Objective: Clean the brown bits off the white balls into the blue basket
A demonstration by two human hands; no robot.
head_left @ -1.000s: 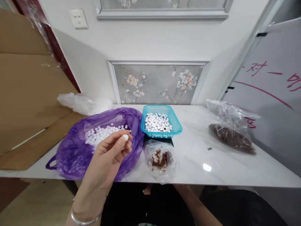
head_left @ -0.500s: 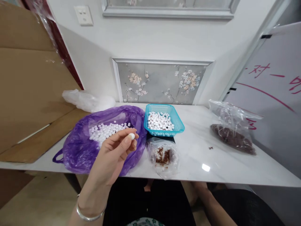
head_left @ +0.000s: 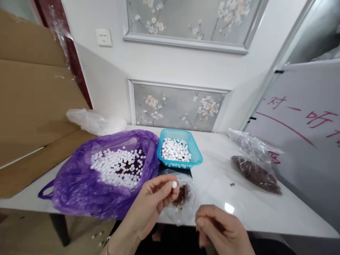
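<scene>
One small white ball [head_left: 174, 184] is pinched between thumb and fingertips of the left hand [head_left: 152, 200], over a clear bag [head_left: 187, 211] nearby. The right hand [head_left: 224, 228] curls to the right; I cannot tell whether it holds anything. A purple bag [head_left: 77, 193] lies left, a blue basket [head_left: 196, 154] farther.

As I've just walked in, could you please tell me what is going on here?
A person's left hand pinches a white ball, seen against the clear bag of brown bits. The right hand is curled near the edge of the table; whether it holds anything is unclear. More balls lie in the purple bag and blue basket.
</scene>
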